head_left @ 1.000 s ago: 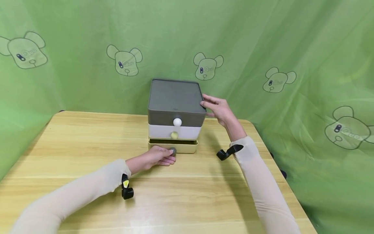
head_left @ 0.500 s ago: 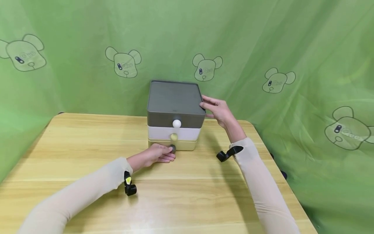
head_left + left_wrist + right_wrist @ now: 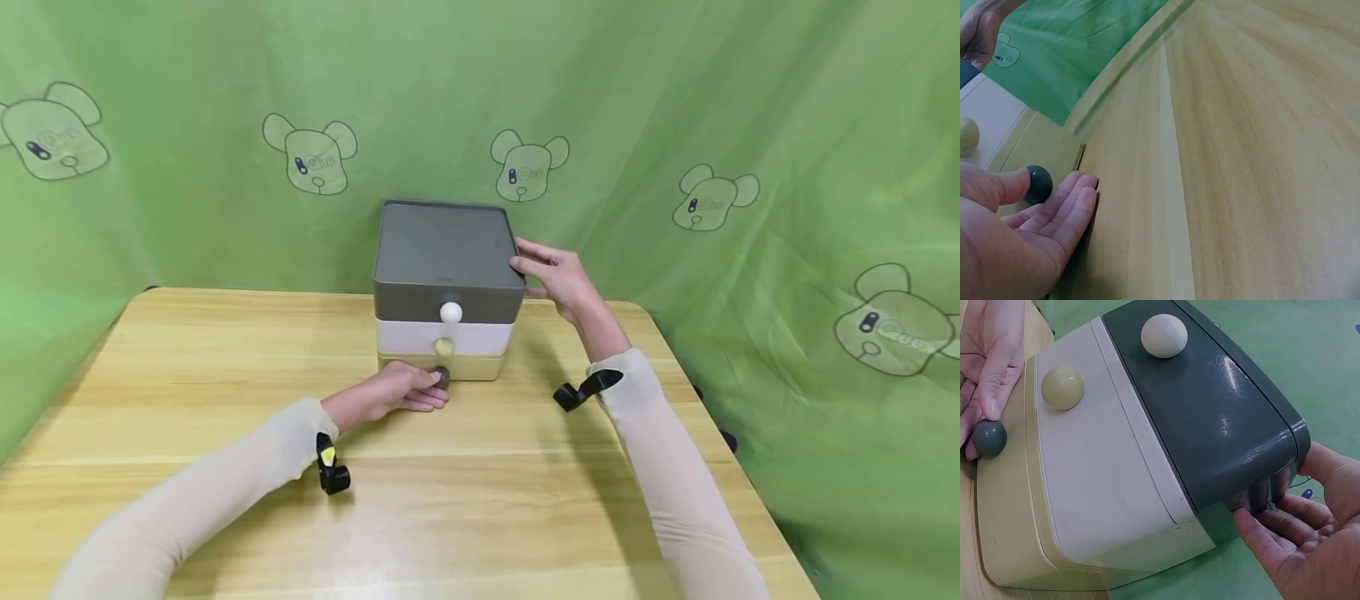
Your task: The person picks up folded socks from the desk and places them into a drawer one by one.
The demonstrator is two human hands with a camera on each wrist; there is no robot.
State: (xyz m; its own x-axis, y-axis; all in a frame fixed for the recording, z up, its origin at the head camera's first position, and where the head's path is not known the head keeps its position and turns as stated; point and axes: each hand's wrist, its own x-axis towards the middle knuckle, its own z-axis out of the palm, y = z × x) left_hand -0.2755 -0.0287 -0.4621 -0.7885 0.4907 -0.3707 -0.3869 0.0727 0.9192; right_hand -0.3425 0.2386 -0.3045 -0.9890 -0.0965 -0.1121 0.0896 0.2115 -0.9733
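Observation:
A small three-tier drawer box (image 3: 450, 246) stands at the back of the table, dark grey above, white in the middle, pale yellow below. Its bottom yellow drawer (image 3: 480, 368) is closed. My left hand (image 3: 397, 390) pinches that drawer's dark grey knob (image 3: 1039, 184), thumb on one side and fingers under it. At the box's right side, my right hand (image 3: 558, 279) rests against the dark grey top tier (image 3: 1210, 406), fingertips touching the side wall and thumb by the top rim. A white knob (image 3: 1164, 335) and a yellow knob (image 3: 1062, 387) mark the upper two drawers.
The wooden table (image 3: 480, 508) spreads in front of the box and to both sides. Close behind hangs a green curtain (image 3: 420, 83) with bear-head drawings. Each wrist carries a black camera mount, the left mount (image 3: 332, 471) low above the tabletop.
The bottom drawer was slightly pulled out a second ago and has slid back in, with my left hand on its knob moving along. My right hand has stayed at the box's side.

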